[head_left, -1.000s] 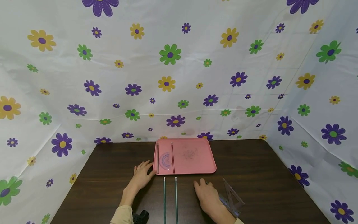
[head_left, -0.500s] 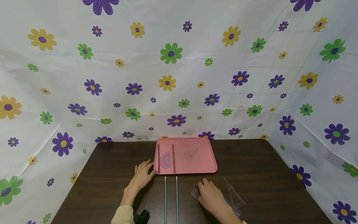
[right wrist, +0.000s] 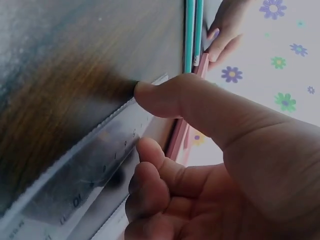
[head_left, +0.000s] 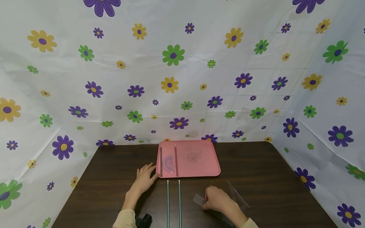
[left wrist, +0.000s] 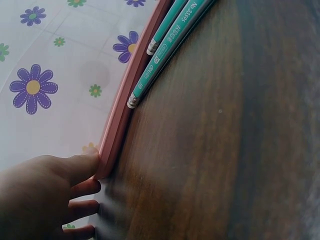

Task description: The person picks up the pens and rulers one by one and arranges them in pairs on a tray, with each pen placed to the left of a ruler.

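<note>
My right hand (head_left: 219, 201) pinches a clear ruler (head_left: 199, 199) between thumb and fingers. In the right wrist view the ruler (right wrist: 75, 200) slants away with numbers along it, the thumb at one edge and the fingertips at the other. My left hand (head_left: 144, 179) rests at the near-left corner of a pink tray (head_left: 199, 172), fingers extended along its side. The left wrist view has that thumb against the tray rim (left wrist: 120, 107). Just right of the right hand lies a clear set square (head_left: 239, 194), partly hidden by the forearm.
Two teal pencils (head_left: 168, 202) (head_left: 180, 202) lie in front of the tray. Inside it are a clear protractor (head_left: 169, 163), a dark pencil (head_left: 161, 161) and a dark red pencil (head_left: 176, 161). A flowered cloth (head_left: 199, 126) hangs behind the brown table (head_left: 122, 158).
My right hand has shifted slightly right and taken hold of the ruler, whose end now shows to the left of the fingers. My left hand and the tray keep their places.
</note>
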Demonstrator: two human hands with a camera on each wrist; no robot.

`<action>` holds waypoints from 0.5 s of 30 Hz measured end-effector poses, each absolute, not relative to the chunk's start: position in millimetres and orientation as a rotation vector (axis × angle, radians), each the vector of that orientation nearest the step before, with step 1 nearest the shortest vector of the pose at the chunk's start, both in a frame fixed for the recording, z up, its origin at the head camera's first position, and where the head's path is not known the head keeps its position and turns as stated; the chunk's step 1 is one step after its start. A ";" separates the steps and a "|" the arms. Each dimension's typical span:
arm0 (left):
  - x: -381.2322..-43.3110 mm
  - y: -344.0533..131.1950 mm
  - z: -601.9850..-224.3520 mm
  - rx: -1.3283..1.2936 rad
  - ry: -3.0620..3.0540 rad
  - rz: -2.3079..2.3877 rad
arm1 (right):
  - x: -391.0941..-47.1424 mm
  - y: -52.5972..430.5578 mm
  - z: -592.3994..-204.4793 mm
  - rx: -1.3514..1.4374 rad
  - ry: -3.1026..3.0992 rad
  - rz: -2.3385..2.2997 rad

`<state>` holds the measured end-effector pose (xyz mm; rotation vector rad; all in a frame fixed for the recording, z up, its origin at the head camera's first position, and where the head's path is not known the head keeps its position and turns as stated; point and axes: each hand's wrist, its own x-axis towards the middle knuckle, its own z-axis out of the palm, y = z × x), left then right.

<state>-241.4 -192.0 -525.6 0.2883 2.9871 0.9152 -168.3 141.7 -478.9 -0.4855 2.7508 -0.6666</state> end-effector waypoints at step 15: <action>-240.0 -191.7 -526.5 0.272 2.975 0.923 | -178.6 146.9 -478.7 -0.538 2.746 -0.740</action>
